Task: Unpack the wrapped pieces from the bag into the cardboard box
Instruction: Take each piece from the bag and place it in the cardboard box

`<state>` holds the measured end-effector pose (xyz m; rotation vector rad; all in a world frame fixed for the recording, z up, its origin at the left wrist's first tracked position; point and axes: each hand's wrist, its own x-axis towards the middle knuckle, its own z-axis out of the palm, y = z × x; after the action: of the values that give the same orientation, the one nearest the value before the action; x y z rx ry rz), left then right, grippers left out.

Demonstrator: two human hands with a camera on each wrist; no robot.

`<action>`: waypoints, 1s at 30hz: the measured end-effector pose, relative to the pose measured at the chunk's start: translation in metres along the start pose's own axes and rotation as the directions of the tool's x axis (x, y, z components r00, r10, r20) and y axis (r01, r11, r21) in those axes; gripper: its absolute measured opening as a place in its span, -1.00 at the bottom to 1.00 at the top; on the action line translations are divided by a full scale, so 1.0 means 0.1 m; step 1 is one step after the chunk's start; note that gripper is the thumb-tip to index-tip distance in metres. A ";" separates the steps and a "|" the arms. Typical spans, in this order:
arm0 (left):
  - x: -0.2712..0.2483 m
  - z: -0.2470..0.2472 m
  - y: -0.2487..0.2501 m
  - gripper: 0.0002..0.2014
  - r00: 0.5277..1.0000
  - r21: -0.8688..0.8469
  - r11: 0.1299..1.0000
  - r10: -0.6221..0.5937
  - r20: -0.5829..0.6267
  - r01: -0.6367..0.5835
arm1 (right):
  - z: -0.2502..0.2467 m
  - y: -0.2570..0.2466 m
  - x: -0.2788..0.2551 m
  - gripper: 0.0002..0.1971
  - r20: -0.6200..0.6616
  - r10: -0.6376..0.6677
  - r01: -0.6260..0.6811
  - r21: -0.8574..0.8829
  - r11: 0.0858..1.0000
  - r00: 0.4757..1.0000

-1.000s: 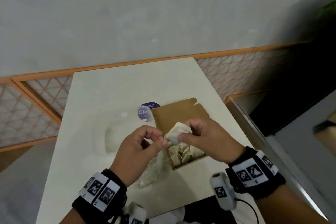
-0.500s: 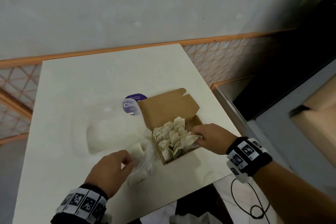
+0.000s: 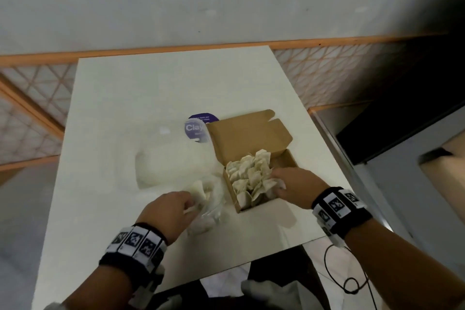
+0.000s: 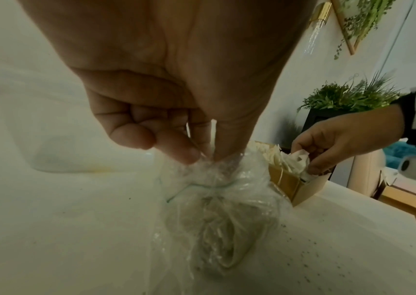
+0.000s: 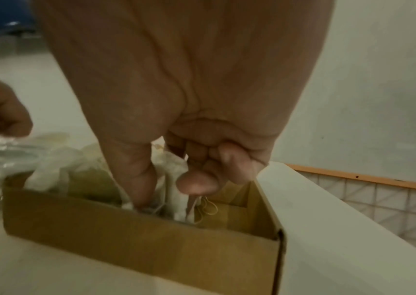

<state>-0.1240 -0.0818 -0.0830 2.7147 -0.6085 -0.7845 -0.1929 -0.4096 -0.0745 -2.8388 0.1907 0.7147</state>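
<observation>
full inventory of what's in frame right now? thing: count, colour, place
table: one, off-white, under everything.
cardboard box: one, brown, lid open, right of table centre.
wrapped pieces: many, exact count unclear, off-white, piled in the box.
bag: one, clear plastic, left of the box, pale contents still inside.
round label: one, purple, behind the box's left corner.
plants: green, background of the left wrist view.
left hand: pinches the bag's gathered top.
right hand: in the box, fingers round a wrapped piece.
</observation>
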 end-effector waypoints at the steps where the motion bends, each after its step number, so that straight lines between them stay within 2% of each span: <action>1: 0.00 -0.01 0.01 -0.71 1.000 0.002 1.000 0.003 0.002 -0.003 | 0.00 0.01 0.01 -0.72 0.007 0.007 -0.007 -0.005 1.000 1.000; 3: 0.00 -0.02 0.03 -0.70 1.000 0.008 1.000 0.013 -0.006 -0.013 | 0.01 -0.02 0.04 -0.73 0.017 0.019 -0.018 -0.049 0.999 1.000; 7: 0.00 -0.04 0.07 -0.67 0.999 0.057 0.998 -0.002 -0.042 0.005 | 0.09 -0.13 0.11 -0.90 0.032 0.039 -0.038 -0.051 0.998 0.999; 9: 0.02 -0.07 0.08 -0.64 0.996 0.081 0.996 -0.021 -0.086 0.028 | 0.10 -0.17 0.11 -0.87 0.032 0.044 -0.043 -0.028 0.999 0.999; 12: 0.05 -0.12 0.12 -0.60 0.988 0.017 0.999 -0.034 -0.153 0.037 | 0.04 -0.20 0.06 -0.77 0.016 0.044 -0.044 0.019 0.999 0.999; 14: 0.09 -0.12 0.17 -0.57 0.987 0.020 1.000 0.016 -0.159 -0.013 | -0.03 -0.25 -0.03 -0.74 -0.028 0.030 -0.029 0.033 0.999 0.999; 17: 0.17 -0.11 0.23 -0.48 0.985 0.157 0.979 0.147 -0.091 -0.132 | -0.17 -0.40 -0.19 -0.75 -0.150 -0.017 0.024 0.045 0.999 0.989; 20: 0.23 -0.10 0.27 -0.67 0.984 0.285 0.946 0.174 -0.039 -0.156 | -0.26 -0.60 -0.31 -0.80 -0.231 -0.090 0.113 0.088 0.990 0.969; 23: 0.22 -0.11 0.26 -0.84 0.979 0.286 0.947 0.179 -0.095 -0.145 | -0.26 -0.82 -0.33 -0.84 -0.244 -0.172 0.214 0.154 0.965 0.954; 25: 0.16 -0.12 0.24 -0.86 0.966 0.190 0.970 0.184 -0.180 -0.150 | -0.25 -0.94 -0.31 -0.80 -0.274 -0.204 0.269 0.227 0.936 0.940; 27: 0.05 -0.18 0.21 -0.86 0.945 -0.028 0.985 0.154 -0.290 -0.169 | -0.27 -1.05 -0.30 -0.64 -0.286 -0.206 0.305 0.363 0.880 0.936; 28: -0.02 -0.23 0.20 -0.88 0.933 -0.169 0.968 0.122 -0.337 -0.188 | -0.30 -1.11 -0.30 -0.55 -0.280 -0.199 0.312 0.456 0.833 0.939; 30: -0.18 -0.36 0.20 -0.89 0.936 -0.453 0.864 0.058 -0.348 -0.222 | -0.35 -1.23 -0.31 -0.49 -0.276 -0.197 0.331 0.615 0.716 0.941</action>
<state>-0.1236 -0.0867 -0.0383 2.2289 -0.4522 -0.3702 -0.1824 -0.2965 -0.0088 -2.1733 0.0396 0.2314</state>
